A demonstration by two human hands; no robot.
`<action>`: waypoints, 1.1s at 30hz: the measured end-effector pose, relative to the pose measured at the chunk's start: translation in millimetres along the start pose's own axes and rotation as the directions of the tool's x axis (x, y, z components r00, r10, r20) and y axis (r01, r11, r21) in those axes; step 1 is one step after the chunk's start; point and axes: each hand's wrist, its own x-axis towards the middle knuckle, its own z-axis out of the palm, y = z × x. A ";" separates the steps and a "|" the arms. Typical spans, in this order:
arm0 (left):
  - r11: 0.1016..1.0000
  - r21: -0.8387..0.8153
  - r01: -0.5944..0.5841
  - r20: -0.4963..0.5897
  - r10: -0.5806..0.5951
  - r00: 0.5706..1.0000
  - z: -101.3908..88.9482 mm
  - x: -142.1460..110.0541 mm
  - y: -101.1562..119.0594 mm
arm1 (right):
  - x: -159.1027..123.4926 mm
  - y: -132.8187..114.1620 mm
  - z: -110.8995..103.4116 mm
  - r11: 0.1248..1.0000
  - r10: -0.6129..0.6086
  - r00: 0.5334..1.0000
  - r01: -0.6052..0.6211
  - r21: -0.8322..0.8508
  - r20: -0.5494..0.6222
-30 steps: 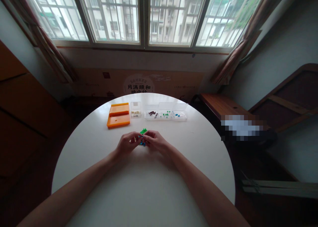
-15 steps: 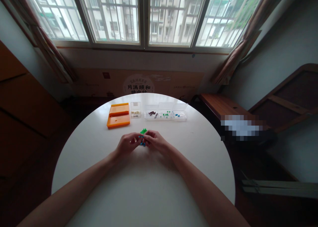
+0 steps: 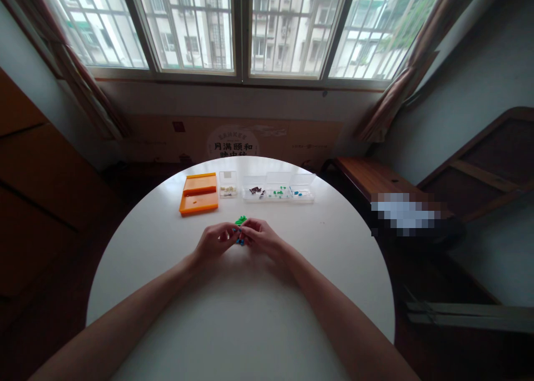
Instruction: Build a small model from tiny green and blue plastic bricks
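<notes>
At the middle of the white round table point(image 3: 233, 314), my left hand point(image 3: 214, 241) and my right hand point(image 3: 262, 237) meet with their fingertips pinched together. Between them is a small build of toy bricks, with blue bricks point(image 3: 240, 241) low between the fingers and green bricks point(image 3: 241, 220) sticking out beyond the fingertips. Both hands are closed on the blue part. My fingers cover much of it, so the exact shape of the pieces is hidden.
Past my hands lies an open orange case point(image 3: 200, 203). Beside it stand a clear box with cream pieces point(image 3: 227, 189) and clear open boxes point(image 3: 278, 197) holding dark brown, green and blue pieces. A wooden bench point(image 3: 371, 175) is to the right of the table.
</notes>
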 end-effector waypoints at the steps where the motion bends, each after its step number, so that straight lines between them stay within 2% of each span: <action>1: 1.000 0.000 0.002 0.000 -0.002 1.000 -0.1 -0.1 -0.1 | 0.0 0.2 0.1 1.000 0.001 1.000 -0.001 0.000 0.000; 33: 1.000 -0.007 -0.006 0.017 0.006 1.000 0.0 -0.4 -2.2 | 0.1 2.3 -3.2 1.000 0.007 1.000 -0.006 -0.031 0.024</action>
